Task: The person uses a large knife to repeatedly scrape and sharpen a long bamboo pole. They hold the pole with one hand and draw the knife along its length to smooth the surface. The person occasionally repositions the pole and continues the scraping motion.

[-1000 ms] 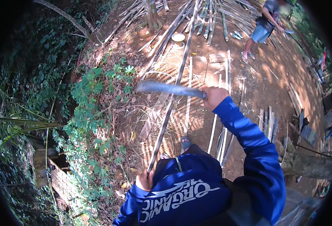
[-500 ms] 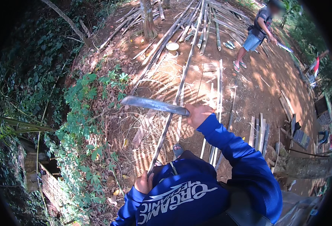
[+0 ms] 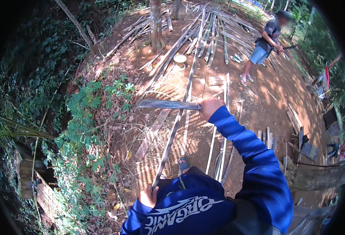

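Note:
My right hand is wrapped round the handle of a machete, its arm stretched out ahead of me. The long metal blade points left and crosses a long, narrow bamboo strip; whether blade and strip touch, I cannot tell. Close to my body, my left hand grips the near end of that strip, the thumb showing on top of it. From there the strip runs away from me toward the far bamboo pile. A sandalled foot shows just right of the strip.
Many bamboo poles lie heaped at the back near a tree trunk. Curly shavings and more strips cover the brown soil. Another person stands far right, holding a blade. Leafy plants line the left slope; a pale bowl sits ahead.
My right hand has moved farther from my body with the machete. The left hand stays on the strip's near end. The other person has brought their hands and blade closer in.

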The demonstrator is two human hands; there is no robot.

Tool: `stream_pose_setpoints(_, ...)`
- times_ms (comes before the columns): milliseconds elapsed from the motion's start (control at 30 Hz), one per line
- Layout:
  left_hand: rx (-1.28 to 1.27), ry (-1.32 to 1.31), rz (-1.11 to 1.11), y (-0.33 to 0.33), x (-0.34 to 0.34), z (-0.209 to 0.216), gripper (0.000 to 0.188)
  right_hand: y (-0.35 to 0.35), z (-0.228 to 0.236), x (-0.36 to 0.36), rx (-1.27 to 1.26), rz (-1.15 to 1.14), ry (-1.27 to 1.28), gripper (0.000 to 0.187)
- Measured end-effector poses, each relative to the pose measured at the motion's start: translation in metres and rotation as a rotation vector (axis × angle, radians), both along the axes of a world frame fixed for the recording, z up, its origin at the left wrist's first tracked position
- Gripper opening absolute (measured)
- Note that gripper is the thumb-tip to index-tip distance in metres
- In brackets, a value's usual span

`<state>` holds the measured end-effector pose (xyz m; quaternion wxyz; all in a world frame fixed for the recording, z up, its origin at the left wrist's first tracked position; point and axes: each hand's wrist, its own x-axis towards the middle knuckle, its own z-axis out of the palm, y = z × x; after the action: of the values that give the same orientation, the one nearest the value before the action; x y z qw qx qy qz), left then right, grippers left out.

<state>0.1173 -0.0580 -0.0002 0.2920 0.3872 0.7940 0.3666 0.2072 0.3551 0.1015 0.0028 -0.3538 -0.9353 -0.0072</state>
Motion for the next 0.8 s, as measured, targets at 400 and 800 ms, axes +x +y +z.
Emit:
stream_pose_setpoints(400, 0.144, -0.012, 0.002, -0.071, 0.008, -0.016, 0.023, 0.009, 0.019, -0.004, 0.348, 0.019, 0.110, 0.012)
stream_pose_setpoints(800, 0.126, -0.137, -0.033, -0.120, 0.029, -0.046, 0.024, 0.079, 0.086, 0.034, 0.216, -0.359, 0.118, 0.023)
